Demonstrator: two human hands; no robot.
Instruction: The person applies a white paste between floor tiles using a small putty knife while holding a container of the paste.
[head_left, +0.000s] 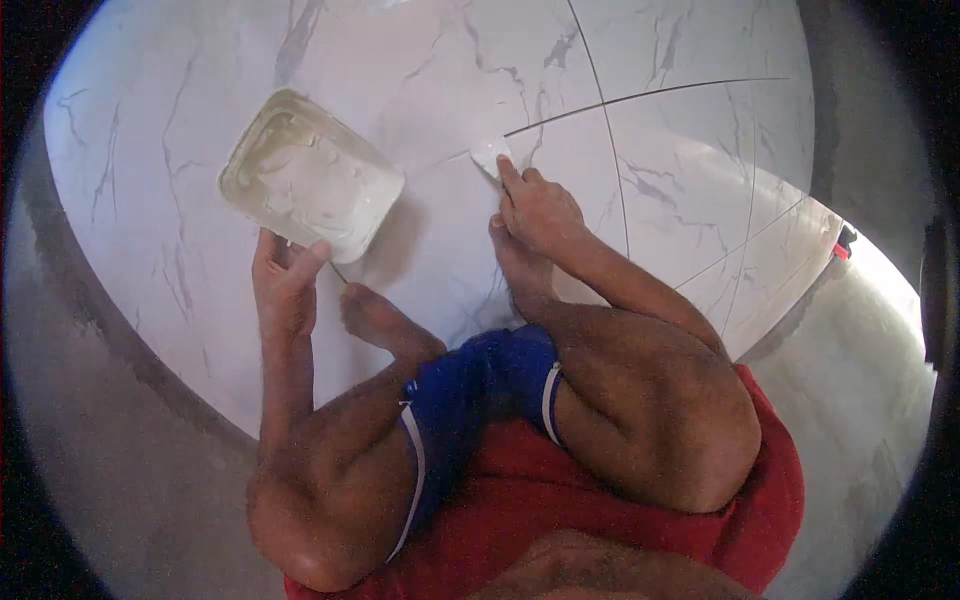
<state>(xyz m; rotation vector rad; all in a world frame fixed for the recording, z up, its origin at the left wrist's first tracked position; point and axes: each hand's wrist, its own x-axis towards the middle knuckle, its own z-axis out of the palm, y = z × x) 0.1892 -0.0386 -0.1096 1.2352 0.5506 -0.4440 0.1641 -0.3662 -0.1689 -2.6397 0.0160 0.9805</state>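
My left hand (287,285) is closed on the near edge of a cream plastic tub (378,188), thumb at the rim. White paste (315,182) coats the inside of the tub, which is tilted toward me. In my right hand (545,212) is a small white spreader (487,155), with the index finger stretched along it. Its edge rests on the tile floor, at the left end of a dark joint line (560,118). Left of the spreader, that joint continues as a faint, pale line. The spreader's grip end is hidden by my fingers.
White marbled tiles (150,250) cover the floor, with other thin joints crossing at the right. My bare feet rest on them, close to both hands. Grey concrete (860,340) borders the tiles at the sides. A small red and black object (843,243) lies at the right edge.
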